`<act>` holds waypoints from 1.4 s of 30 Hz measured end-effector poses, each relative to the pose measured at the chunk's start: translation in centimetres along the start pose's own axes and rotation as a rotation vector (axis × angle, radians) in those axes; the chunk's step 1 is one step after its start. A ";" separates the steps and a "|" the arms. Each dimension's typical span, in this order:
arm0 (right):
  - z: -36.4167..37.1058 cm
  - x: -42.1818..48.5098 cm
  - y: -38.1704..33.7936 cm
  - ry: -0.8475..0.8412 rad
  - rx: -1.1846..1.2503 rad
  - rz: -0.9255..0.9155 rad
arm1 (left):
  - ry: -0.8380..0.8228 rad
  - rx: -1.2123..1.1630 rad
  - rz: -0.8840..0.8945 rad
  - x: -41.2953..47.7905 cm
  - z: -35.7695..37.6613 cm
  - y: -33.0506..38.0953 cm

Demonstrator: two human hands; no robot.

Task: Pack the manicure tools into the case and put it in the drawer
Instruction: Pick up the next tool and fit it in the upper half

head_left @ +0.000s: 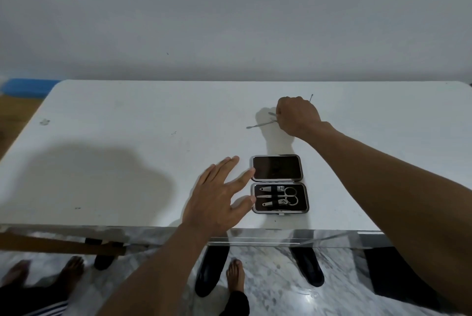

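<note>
Below the tabletop's near edge: marbled floor [278, 280], bare feet [235, 274], dark shoes [307, 266], a wooden bar [58, 244] slanting at lower left.

Near edge of white tabletop [115, 142], right of centre: manicure case [279, 184] lying open and flat, two halves hinged side by side, one nearer, one farther. Nearer half close to the tabletop's front edge, holding strapped tools: scissors [290, 191], nail clippers [277, 202], a pointed file [264, 196]. Farther half [276, 167] showing plain dark lining, no tools seen in it.

Left hand [217, 197] just left of the case, palm down, fingers [231, 162] spread wide apart and holding nothing. Thumb tip and index tip right at the case's left rim; touching or merely beside, cannot tell.

Farther back, toward the tabletop's rear right: right hand [296, 115] curled downward into a loose fist over a small cluster of thin metal tools [260, 124]. One slender tool sticking out to the left from under the hand along the surface, another tip [311, 97] poking out behind the knuckles. Fingertips hidden beneath the hand; pinched on a tool or only resting on them, cannot tell. Loose tools well apart from the case.

Beyond the rear edge: plain pale wall [229, 21]. Blue object [28, 87] past the far left corner.
</note>
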State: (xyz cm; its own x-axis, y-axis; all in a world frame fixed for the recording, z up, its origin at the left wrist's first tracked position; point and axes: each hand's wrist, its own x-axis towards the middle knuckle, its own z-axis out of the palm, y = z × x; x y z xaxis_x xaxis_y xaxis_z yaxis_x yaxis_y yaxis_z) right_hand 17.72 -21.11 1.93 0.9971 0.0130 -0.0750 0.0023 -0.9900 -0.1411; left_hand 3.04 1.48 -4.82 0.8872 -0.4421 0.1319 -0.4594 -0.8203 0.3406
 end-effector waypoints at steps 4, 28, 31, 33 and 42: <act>-0.5 -0.8 0.5 0.058 0.112 0.009 | -0.003 0.016 -0.004 0.0 0.0 0.0; -0.5 -13.2 3.7 -0.131 0.297 -0.094 | -0.015 0.038 -0.010 -0.1 0.1 0.0; -0.2 -13.1 3.4 -0.142 0.214 -0.134 | -0.019 0.041 -0.012 0.0 0.1 0.0; -0.1 -13.0 3.3 -0.144 0.180 -0.147 | -0.016 0.036 -0.014 0.0 0.0 0.0; -0.7 -13.4 3.9 -0.100 0.097 -0.213 | -0.020 0.032 -0.014 0.0 -0.1 0.1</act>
State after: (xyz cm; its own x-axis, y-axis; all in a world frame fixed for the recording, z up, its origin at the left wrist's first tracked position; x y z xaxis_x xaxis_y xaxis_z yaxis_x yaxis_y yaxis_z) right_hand 4.41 -25.27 3.10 0.9625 0.2381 -0.1300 0.1992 -0.9455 -0.2574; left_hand 3.00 1.48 -4.70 0.8928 -0.4372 0.1083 -0.4480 -0.8376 0.3125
